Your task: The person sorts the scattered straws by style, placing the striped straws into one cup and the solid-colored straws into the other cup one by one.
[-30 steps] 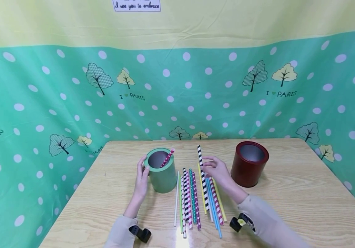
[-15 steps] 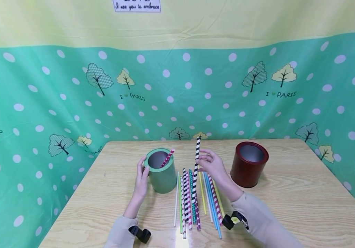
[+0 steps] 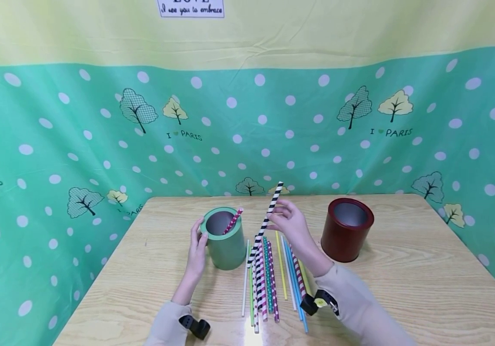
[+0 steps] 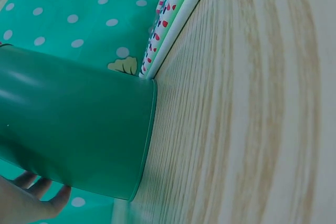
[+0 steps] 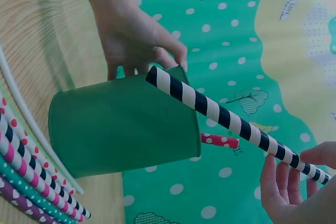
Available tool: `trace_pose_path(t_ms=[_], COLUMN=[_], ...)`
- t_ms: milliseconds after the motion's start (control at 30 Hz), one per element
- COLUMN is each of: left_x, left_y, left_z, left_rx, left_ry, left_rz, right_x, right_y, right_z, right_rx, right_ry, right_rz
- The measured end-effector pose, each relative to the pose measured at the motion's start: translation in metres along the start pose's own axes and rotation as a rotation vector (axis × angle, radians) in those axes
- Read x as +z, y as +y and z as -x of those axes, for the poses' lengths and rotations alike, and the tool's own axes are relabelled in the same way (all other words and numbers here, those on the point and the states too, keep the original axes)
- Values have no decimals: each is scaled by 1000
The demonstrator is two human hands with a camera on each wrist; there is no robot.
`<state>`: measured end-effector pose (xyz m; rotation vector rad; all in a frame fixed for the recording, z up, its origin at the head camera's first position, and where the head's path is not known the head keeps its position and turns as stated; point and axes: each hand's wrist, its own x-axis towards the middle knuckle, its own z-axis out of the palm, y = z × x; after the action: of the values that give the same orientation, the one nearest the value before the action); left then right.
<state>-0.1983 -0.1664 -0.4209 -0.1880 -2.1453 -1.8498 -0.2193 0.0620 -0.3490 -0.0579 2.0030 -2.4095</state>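
My right hand (image 3: 288, 223) pinches a black-and-white striped paper straw (image 5: 220, 114) between thumb and fingers. The straw is tilted, its upper end leaning right and its lower end close by the green can (image 3: 227, 250). On that can's left side, my left hand (image 3: 196, 252) grips the rim, thumb in front. A pink dotted straw (image 3: 233, 221) leans inside the can and pokes out over the rim. Two groups of paper straws lie on the table: a left one with dotted and striped straws (image 3: 264, 283), and a right one with blue straws (image 3: 298, 288), partly behind my right wrist.
A dark red can (image 3: 347, 230) stands upright at the right, beyond my right forearm. The wooden table (image 3: 143, 288) ends at a green dotted curtain (image 3: 265, 125) at the back. Each wrist wears a black strap with a camera.
My right hand has lifted the black-and-white straw off the right group and moved it left toward the green can, tilting it. My left hand stays at the can.
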Motion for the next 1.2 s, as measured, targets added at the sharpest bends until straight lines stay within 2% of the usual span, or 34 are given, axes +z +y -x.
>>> trace_pose_path(t_ms=[500, 633, 667, 767, 867, 900, 1000, 1100, 1133, 1200], left_x=[0, 0, 0, 0, 0, 0, 1, 1, 1, 1], left_y=[-2, -3, -2, -2, -1, -1, -2, -2, -2, -1], left_z=[0, -1, -1, -1, -1, -1, -1, -1, -1, -1], left_rx=[-3, -5, -6, -5, -3, -2, 1, 5, 5, 7], left_ry=[9, 9, 9, 11, 14, 16, 21, 24, 24, 25], left_rz=[-3, -4, -3, -4, -6, -7, -9, -7, -7, -6], right_x=[13, 14, 9, 3, -8, -4, 3, 22, 19, 22], right_y=[-24, -24, -2, 29, 75, 59, 38, -13, 5, 0], right_z=[1, 0, -20, -49, -91, -78, -59, -17, -30, -26], right_rx=[-88, -155, -190, -251, -334, -320, -318, -227, -249, -244], right_ry=[-22, -50, -75, -94, -123, -103, -87, -33, -49, -51], right_rz=[-111, -148, -182, -218, -251, -238, -227, -164, -169, -148])
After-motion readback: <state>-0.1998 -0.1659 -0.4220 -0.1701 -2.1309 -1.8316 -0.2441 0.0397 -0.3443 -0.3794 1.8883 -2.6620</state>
